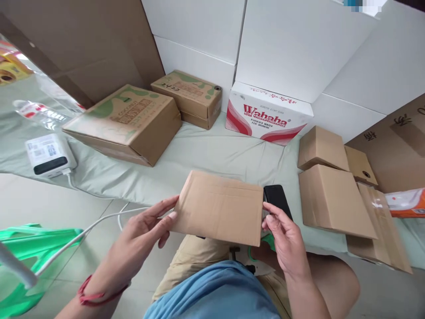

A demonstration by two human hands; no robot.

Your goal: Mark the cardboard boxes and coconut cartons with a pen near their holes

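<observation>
A plain brown cardboard box, seen from its broad top face, is held level above my lap at the edge of the cloth-covered surface. My left hand grips its left edge, thumb on top and fingers around the side. At the right edge, my right hand has its fingertips against the box, thumb and forefinger near the corner. Behind that hand lies a black phone on the pale green cloth. The underside of the box is hidden.
Printed cartons and a white power bank with a cable are on the left. A white and red Wahaha box stands against the wall. Several plain brown boxes cluster on the right. A green plastic stool is lower left.
</observation>
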